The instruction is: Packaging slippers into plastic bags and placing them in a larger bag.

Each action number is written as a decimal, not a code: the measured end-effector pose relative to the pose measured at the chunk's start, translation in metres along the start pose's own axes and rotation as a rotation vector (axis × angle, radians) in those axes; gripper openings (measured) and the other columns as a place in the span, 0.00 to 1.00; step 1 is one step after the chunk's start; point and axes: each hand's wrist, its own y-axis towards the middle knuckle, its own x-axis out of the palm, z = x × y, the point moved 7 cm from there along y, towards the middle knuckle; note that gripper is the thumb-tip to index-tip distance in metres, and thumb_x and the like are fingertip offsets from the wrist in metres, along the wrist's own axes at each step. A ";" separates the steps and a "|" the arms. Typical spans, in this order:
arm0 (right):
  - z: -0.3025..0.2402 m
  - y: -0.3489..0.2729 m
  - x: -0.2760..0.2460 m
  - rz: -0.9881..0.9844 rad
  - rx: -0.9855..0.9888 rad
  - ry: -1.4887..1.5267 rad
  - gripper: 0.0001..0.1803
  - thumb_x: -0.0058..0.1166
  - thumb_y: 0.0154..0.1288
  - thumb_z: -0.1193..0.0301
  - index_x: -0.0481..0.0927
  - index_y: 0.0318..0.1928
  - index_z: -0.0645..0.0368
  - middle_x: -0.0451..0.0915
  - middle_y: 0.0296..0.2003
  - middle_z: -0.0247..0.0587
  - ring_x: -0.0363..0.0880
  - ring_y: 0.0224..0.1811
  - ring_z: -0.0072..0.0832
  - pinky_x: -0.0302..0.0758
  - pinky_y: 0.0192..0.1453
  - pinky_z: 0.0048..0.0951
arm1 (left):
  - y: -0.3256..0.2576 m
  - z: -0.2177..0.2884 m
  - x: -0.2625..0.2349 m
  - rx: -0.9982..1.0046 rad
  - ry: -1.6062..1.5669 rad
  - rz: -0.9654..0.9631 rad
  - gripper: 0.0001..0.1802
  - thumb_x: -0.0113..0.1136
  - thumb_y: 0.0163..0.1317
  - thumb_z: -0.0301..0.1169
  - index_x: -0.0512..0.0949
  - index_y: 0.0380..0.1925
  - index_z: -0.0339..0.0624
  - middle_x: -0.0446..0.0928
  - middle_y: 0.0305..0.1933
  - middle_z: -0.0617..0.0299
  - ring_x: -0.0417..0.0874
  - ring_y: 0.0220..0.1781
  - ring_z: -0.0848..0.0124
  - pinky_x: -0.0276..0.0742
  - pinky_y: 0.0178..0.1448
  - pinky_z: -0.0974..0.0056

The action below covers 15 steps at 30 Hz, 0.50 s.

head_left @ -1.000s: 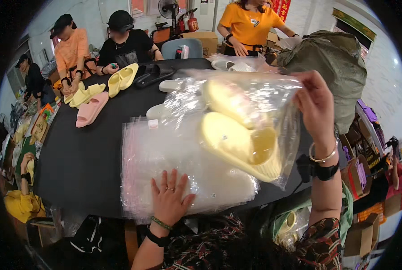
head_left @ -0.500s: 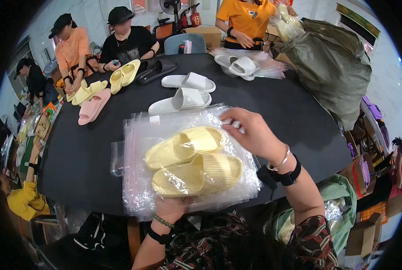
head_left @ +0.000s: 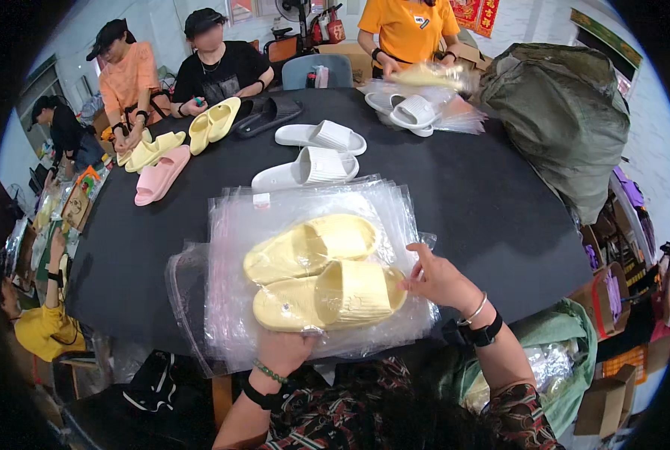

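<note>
Dropped since half a second ago from about one o'clock to three o'clock of the yellow slippers (head_left: pixel 342 291): right hand (head_left: pixel 441 281), at the toe of the nearer one. Spread across most of the view, a black table (head_left: pixel 485 240). At two o'clock, a bulging gray-green sack (head_left: pixel 560 127). Along the near edge, a stack of clear bags (head_left: pixel 237 322), perhaps set there for easy reach. On top, the yellow slippers, side by side under clear film, toes toward three o'clock, probably soles down for steadiness. At twelve o'clock, white slippers (head_left: pixel 323 166); toward nine, loose film (head_left: pixel 191 304); at ten, a pink slipper (head_left: pixel 161 178). Tucked low at seven o'clock, left hand (head_left: pixel 284 346), seemingly for support; fingers hidden, impossible to tell whether spread or pinching. On the right, forefinger apart from thumb; any pinch on film impossible to tell.
</note>
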 end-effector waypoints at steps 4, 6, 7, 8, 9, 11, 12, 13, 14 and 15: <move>-0.005 0.034 -0.033 0.313 -0.207 -0.138 0.35 0.64 0.65 0.60 0.63 0.63 0.66 0.82 0.33 0.47 0.84 0.34 0.36 0.79 0.38 0.31 | 0.006 -0.002 0.007 0.015 0.041 -0.013 0.20 0.62 0.58 0.42 0.83 0.47 0.47 0.83 0.50 0.54 0.80 0.55 0.50 0.74 0.61 0.48; 0.002 0.067 -0.034 0.239 -0.115 -0.036 0.34 0.59 0.68 0.60 0.63 0.63 0.70 0.83 0.36 0.53 0.85 0.33 0.37 0.81 0.41 0.35 | 0.007 -0.001 0.006 -0.012 0.014 -0.042 0.20 0.62 0.57 0.41 0.83 0.47 0.47 0.83 0.50 0.54 0.80 0.55 0.50 0.74 0.60 0.48; 0.001 0.080 -0.035 0.245 -0.118 -0.035 0.34 0.59 0.68 0.60 0.63 0.63 0.70 0.83 0.36 0.53 0.85 0.33 0.37 0.81 0.41 0.35 | 0.007 -0.002 0.006 -0.044 -0.011 -0.066 0.20 0.62 0.55 0.40 0.83 0.47 0.47 0.83 0.50 0.54 0.81 0.54 0.50 0.75 0.60 0.48; 0.009 0.095 -0.027 0.149 -0.029 0.144 0.33 0.59 0.69 0.60 0.63 0.63 0.70 0.83 0.36 0.50 0.85 0.33 0.35 0.82 0.39 0.33 | 0.007 -0.001 0.005 -0.039 -0.008 -0.061 0.20 0.62 0.55 0.40 0.83 0.47 0.47 0.83 0.50 0.54 0.81 0.54 0.50 0.75 0.60 0.48; 0.014 0.108 -0.015 0.044 0.054 0.322 0.32 0.58 0.70 0.60 0.63 0.63 0.70 0.83 0.35 0.48 0.85 0.33 0.32 0.82 0.37 0.31 | 0.004 -0.003 0.005 -0.032 0.003 -0.062 0.20 0.62 0.55 0.39 0.83 0.47 0.47 0.83 0.50 0.54 0.81 0.54 0.50 0.75 0.60 0.48; 0.019 0.125 -0.009 0.033 0.087 0.423 0.32 0.57 0.71 0.60 0.63 0.63 0.70 0.83 0.35 0.46 0.84 0.33 0.30 0.82 0.36 0.29 | 0.002 -0.001 0.004 -0.020 0.016 -0.052 0.20 0.62 0.54 0.39 0.83 0.47 0.47 0.83 0.49 0.54 0.81 0.54 0.50 0.75 0.60 0.48; 0.021 0.131 -0.005 0.020 0.130 0.525 0.32 0.56 0.71 0.59 0.63 0.63 0.71 0.83 0.35 0.44 0.84 0.32 0.27 0.81 0.34 0.27 | 0.002 0.000 0.005 -0.025 -0.002 -0.045 0.20 0.62 0.54 0.38 0.83 0.47 0.48 0.83 0.50 0.54 0.81 0.54 0.51 0.75 0.59 0.48; 0.021 0.137 -0.003 0.023 0.121 0.522 0.32 0.56 0.71 0.59 0.63 0.63 0.71 0.83 0.35 0.44 0.84 0.32 0.27 0.81 0.34 0.27 | 0.002 0.001 0.005 -0.030 -0.020 -0.039 0.20 0.63 0.54 0.38 0.83 0.47 0.48 0.83 0.50 0.54 0.81 0.54 0.51 0.75 0.59 0.48; 0.022 0.142 0.000 0.028 0.127 0.555 0.31 0.58 0.71 0.60 0.64 0.63 0.68 0.83 0.37 0.45 0.82 0.32 0.26 0.80 0.34 0.26 | 0.004 0.003 0.004 -0.027 -0.017 -0.031 0.20 0.63 0.54 0.38 0.83 0.47 0.48 0.83 0.50 0.54 0.81 0.54 0.51 0.75 0.59 0.48; 0.020 0.146 0.003 0.029 0.134 0.590 0.30 0.59 0.70 0.60 0.65 0.63 0.65 0.83 0.40 0.46 0.80 0.32 0.24 0.78 0.34 0.25 | 0.004 0.003 0.004 -0.026 -0.044 -0.057 0.20 0.62 0.54 0.40 0.83 0.48 0.48 0.82 0.51 0.54 0.80 0.55 0.51 0.75 0.59 0.48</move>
